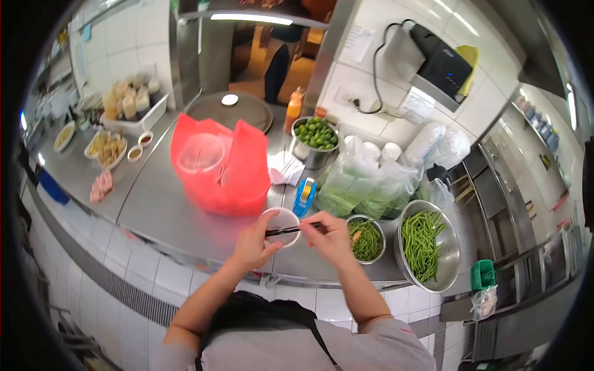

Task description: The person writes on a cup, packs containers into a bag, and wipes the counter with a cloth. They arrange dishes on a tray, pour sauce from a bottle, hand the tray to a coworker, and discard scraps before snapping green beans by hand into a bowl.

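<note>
My left hand (pixel 250 246) curls its fingers round the rim of a small round, pale plastic container (pixel 286 217) at the counter's front edge. Across its top lies a slim black pen-like thing (pixel 279 232), pinched in the fingers of my right hand (pixel 330 240). Whether its tip touches the container cannot be made out. Just beyond stands a blue tape dispenser (pixel 304 198). To the left sits an open red plastic bag (pixel 244 176) with a clear tub (pixel 201 154) inside.
On the right are a bowl of chopped greens (pixel 366 241), a colander (pixel 453 263) of green beans (pixel 424 241) and bagged leafy vegetables (pixel 349 179). Behind stand a pot of green limes (pixel 315 133), an orange squeeze bottle (pixel 294 110) and a round tray (pixel 247 114). A person (pixel 281 55) stands beyond the opening.
</note>
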`<state>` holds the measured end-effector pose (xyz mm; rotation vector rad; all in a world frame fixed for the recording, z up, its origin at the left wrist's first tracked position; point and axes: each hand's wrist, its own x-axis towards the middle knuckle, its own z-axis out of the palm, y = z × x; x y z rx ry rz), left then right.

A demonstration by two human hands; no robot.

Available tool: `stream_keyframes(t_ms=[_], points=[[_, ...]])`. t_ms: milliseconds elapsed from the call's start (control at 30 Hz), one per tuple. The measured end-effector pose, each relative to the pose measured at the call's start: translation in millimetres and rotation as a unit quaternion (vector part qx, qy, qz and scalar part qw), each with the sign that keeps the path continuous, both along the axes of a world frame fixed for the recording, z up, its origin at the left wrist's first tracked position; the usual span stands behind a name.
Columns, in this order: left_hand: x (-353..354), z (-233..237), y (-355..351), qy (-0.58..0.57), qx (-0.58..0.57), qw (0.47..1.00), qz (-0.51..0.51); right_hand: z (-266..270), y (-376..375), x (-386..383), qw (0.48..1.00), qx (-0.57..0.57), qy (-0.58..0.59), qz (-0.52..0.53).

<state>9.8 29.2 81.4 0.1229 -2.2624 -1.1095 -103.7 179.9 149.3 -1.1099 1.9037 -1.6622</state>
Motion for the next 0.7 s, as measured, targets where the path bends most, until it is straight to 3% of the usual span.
stream_keyframes(t_ms=[33,67,100,133,200,267,333,367,400,433,467,600,633,700], points=[[-3,-1,-1,0.009,-0.014,1.000,-0.010,22,8,-9,0.993,-0.082,0.033,-0.075],[-8,-6,-1,0.038,0.056,0.997,0.021,46,16,-26,0.974,-0.162,0.066,-0.148],[-11,-15,-1,0.066,0.129,0.988,0.050,69,26,-59,0.915,-0.221,0.234,-0.242],[-12,-29,-8,0.036,0.132,0.989,0.061,111,34,-76,0.848,-0.246,0.334,-0.331],[-5,-51,-21,-0.026,0.147,0.985,0.086,172,35,-132,0.738,-0.326,0.436,-0.398],[1,-65,-19,-0.055,0.152,0.982,0.099,210,26,-192,0.697,-0.302,0.489,-0.429],[6,-78,-17,-0.112,0.297,0.942,0.111,222,8,-246,0.641,-0.245,0.563,-0.461],[8,-81,-14,-0.109,0.295,0.943,0.113,222,0,-264,0.611,-0.192,0.602,-0.476],[8,-83,-11,-0.149,0.366,0.913,0.104,217,-8,-280,0.612,-0.197,0.601,-0.475],[7,-84,-7,-0.188,0.436,0.875,0.094,212,-17,-290,0.638,-0.108,0.589,-0.485],[5,-86,-4,-0.181,0.473,0.858,0.084,208,-22,-300,0.659,-0.016,0.571,-0.490],[-8,-83,6,-0.112,0.587,0.792,0.129,208,-21,-292,0.715,0.103,0.522,-0.454],[-12,-90,6,-0.097,0.605,0.780,0.125,205,-18,-294,0.716,0.109,0.522,-0.451],[-11,-96,8,-0.086,0.625,0.766,0.122,203,-13,-296,0.736,-0.033,0.532,-0.417]])
